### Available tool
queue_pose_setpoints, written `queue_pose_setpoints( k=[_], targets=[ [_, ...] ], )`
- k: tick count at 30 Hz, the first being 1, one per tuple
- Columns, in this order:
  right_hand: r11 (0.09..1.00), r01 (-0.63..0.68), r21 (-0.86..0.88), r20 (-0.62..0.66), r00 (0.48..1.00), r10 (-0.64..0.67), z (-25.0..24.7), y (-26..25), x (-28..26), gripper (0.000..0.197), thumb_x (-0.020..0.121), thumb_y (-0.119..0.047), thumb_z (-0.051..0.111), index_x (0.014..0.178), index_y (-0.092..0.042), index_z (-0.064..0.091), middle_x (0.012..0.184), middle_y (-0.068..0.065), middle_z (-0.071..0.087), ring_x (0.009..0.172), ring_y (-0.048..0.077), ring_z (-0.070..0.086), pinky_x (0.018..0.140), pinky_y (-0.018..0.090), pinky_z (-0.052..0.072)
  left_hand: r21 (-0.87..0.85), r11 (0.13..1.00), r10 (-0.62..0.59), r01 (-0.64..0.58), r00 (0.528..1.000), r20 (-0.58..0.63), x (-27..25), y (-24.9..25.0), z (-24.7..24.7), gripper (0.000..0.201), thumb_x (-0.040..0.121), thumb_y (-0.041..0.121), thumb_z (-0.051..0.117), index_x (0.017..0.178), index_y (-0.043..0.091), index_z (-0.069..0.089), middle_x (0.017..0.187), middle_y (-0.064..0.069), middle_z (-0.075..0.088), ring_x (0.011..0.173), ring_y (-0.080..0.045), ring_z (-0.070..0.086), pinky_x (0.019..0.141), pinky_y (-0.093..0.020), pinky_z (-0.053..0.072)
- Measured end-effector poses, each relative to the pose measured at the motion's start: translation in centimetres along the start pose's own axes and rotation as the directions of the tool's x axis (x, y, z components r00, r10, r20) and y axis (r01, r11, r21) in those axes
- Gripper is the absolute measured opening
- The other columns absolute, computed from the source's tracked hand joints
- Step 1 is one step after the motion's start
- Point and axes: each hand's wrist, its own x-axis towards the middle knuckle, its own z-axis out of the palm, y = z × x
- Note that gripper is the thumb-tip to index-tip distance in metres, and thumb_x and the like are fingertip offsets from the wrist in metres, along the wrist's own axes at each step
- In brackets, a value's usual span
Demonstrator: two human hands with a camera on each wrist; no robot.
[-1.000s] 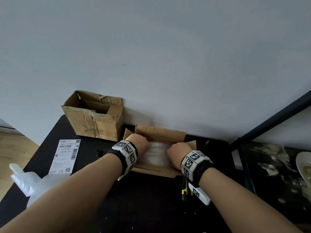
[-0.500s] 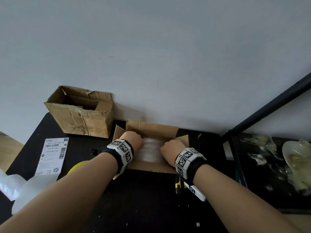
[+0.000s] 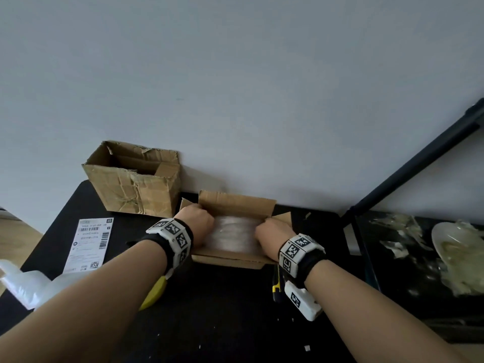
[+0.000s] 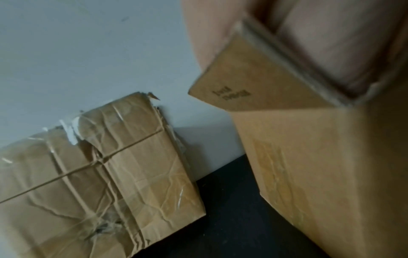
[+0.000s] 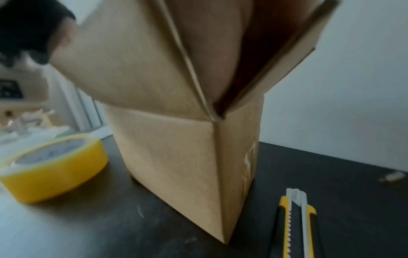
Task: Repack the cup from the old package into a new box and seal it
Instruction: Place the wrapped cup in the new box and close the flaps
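Far left on the black counter (image 3: 235, 323): crumpled clear plastic bag (image 3: 23, 284), then a shipping label (image 3: 90, 244) lying flat. Behind the label, against the wall, the old package (image 3: 133, 184), a creased open carton w/ torn tape; nothing shows inside it from the head view. A yellow tape roll (image 5: 53, 167) sits on the counter just left of the new box, mostly hidden under the left forearm in the head view.

Center: new box (image 3: 237, 203), upright, flaps up and splayed, back flap near the wall. Inside it a pale bubble-wrapped bundle (image 3: 233, 237) fills the opening btwn the two hands; the cup itself can't be made out through the wrap.

Left hand (image 3: 196, 226) is at the box's left end, knuckles up, its fingers curled down into the opening beside the bundle. Left wrist view shows only skin behind the left side flap, so whether they grip the bundle or just press it: can't tell. Right hand (image 3: 272, 237) mirrors it at the right end, fingers curled down inside by the right flap; the actual hold is hidden too.

Right of the box: yellow-black utility knife (image 5: 295, 225) flat on the counter, near the box's front right corner, not touching. Farther right, a dark diagonal pole (image 3: 419, 163) and a dark surface w/ a white plate (image 3: 445, 242) and pale scraps.
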Motion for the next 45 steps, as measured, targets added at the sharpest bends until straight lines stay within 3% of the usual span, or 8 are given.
queue_pose_setpoints(
  k=[7, 13, 18, 25, 30, 37, 41, 45],
  targets=[
    [0.951, -0.097, 0.294, -0.334, 0.922, 0.198, -1.0, 3.1, -2.6, 0.027, 0.087, -0.008, 0.048, 0.105, -0.015, 0.067, 0.112, 0.004, 0.06, 0.108, 0.026, 0.055, 0.084, 0.034, 0.048, -0.313, 0.948, -0.16, 0.063, 0.942, -0.296, -1.9, -1.5, -1.4, 0.025, 0.089, 0.026, 0.049, 0.104, 0.023, 0.069, 0.115, 0.003, 0.06, 0.11, -0.018, 0.052, 0.093, -0.03, 0.04],
    [0.813, -0.356, 0.461, -0.181, 0.859, 0.479, -1.6, 5.2, -4.0, 0.027, 0.087, -0.006, 0.049, 0.108, -0.003, 0.067, 0.111, 0.015, 0.067, 0.105, 0.033, 0.062, 0.086, 0.033, 0.049, -0.426, 0.889, -0.311, 0.17, 0.906, -0.288, -3.0, -2.0, -0.8, 0.028, 0.088, 0.031, 0.054, 0.114, 0.022, 0.061, 0.125, 0.0, 0.041, 0.119, -0.019, 0.038, 0.094, -0.033, 0.045],
    [0.767, -0.262, 0.585, -0.134, 0.902, 0.411, -1.6, 4.3, -3.8, 0.027, 0.082, -0.005, 0.052, 0.096, -0.007, 0.075, 0.104, 0.013, 0.071, 0.098, 0.032, 0.064, 0.083, 0.028, 0.052, -0.489, 0.849, -0.363, 0.198, 0.892, -0.268, -3.6, -1.7, -0.7, 0.032, 0.091, 0.033, 0.052, 0.119, 0.02, 0.058, 0.126, -0.001, 0.04, 0.12, -0.018, 0.037, 0.093, -0.029, 0.044],
    [0.787, -0.151, 0.598, -0.033, 0.976, 0.213, -1.4, 2.5, -3.3, 0.05, 0.086, 0.001, 0.043, 0.123, -0.025, 0.065, 0.132, -0.002, 0.06, 0.122, 0.018, 0.055, 0.103, 0.028, 0.043, -0.527, 0.816, -0.422, 0.237, 0.867, -0.264, -4.4, -1.6, -0.9, 0.038, 0.09, 0.023, 0.05, 0.126, 0.015, 0.051, 0.131, -0.007, 0.037, 0.123, -0.024, 0.037, 0.1, -0.029, 0.036],
    [0.873, -0.151, 0.464, -0.011, 0.984, 0.176, -1.3, 2.4, -3.6, 0.051, 0.086, -0.002, 0.045, 0.125, -0.029, 0.062, 0.138, -0.001, 0.054, 0.124, 0.022, 0.052, 0.102, 0.034, 0.045, -0.645, 0.717, -0.48, 0.266, 0.858, -0.18, -4.7, -1.7, -0.6, 0.047, 0.089, 0.016, 0.053, 0.134, 0.012, 0.042, 0.132, -0.011, 0.04, 0.108, -0.031, 0.055, 0.083, -0.032, 0.045],
    [0.878, -0.134, 0.46, -0.002, 0.988, 0.152, -1.3, 2.3, -3.6, 0.044, 0.086, -0.006, 0.049, 0.123, -0.026, 0.064, 0.136, -0.003, 0.054, 0.123, 0.021, 0.052, 0.101, 0.033, 0.045, -0.831, 0.545, -0.51, 0.113, 0.831, -0.221, -4.7, -1.4, -1.6, 0.034, 0.09, 0.021, 0.054, 0.124, 0.017, 0.054, 0.118, 0.001, 0.063, 0.102, -0.02, 0.06, 0.087, -0.027, 0.044],
    [0.884, -0.111, 0.455, -0.013, 0.991, 0.131, -1.3, 2.4, -3.7, 0.03, 0.089, -0.029, 0.057, 0.117, -0.024, 0.068, 0.128, -0.002, 0.061, 0.116, 0.02, 0.058, 0.099, 0.035, 0.047, -0.774, 0.612, -0.372, 0.162, 0.923, -0.101, -3.9, -0.5, -1.5, 0.029, 0.094, 0.021, 0.047, 0.116, 0.023, 0.065, 0.118, -0.001, 0.064, 0.11, -0.019, 0.056, 0.089, -0.024, 0.041],
    [0.879, -0.086, 0.469, 0.024, 0.996, 0.084, -1.2, 2.4, -3.8, 0.066, 0.074, -0.069, 0.06, 0.105, -0.012, 0.071, 0.108, 0.006, 0.07, 0.101, 0.021, 0.065, 0.088, 0.039, 0.054, -0.76, 0.62, -0.29, 0.195, 0.957, 0.009, -3.4, -0.3, -1.4, 0.039, 0.094, 0.015, 0.041, 0.126, 0.026, 0.06, 0.129, -0.004, 0.058, 0.118, -0.021, 0.051, 0.093, -0.021, 0.038]
  ],
)
